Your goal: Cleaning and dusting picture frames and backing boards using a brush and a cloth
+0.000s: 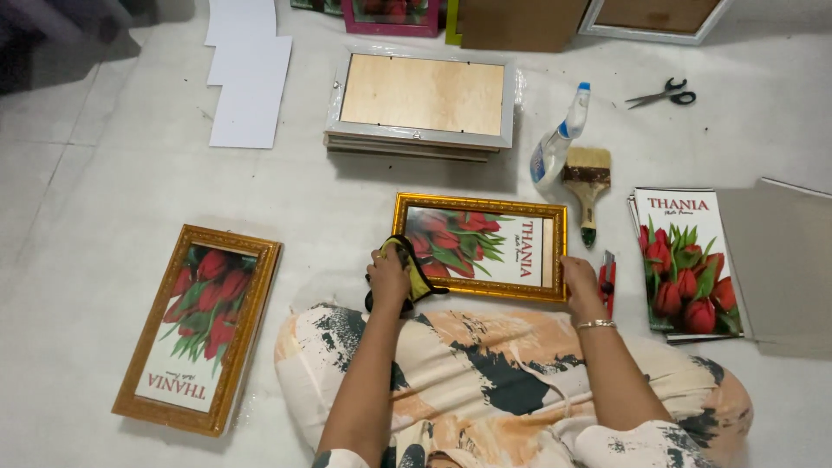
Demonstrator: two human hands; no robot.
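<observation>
From the head camera I see my left hand [387,279] closed around a yellow cloth [414,270], pressed to the left end of the gold frame [479,246] lying on the floor before my knees. My right hand [579,279] grips its right edge, fingers curled. I judge this the wiping step; the cloth should next sweep across the glass toward the right.

A home framing workspace on a tiled floor [113,165]: stacked frames [420,104], tulip prints [689,260], scissors [663,94].
</observation>
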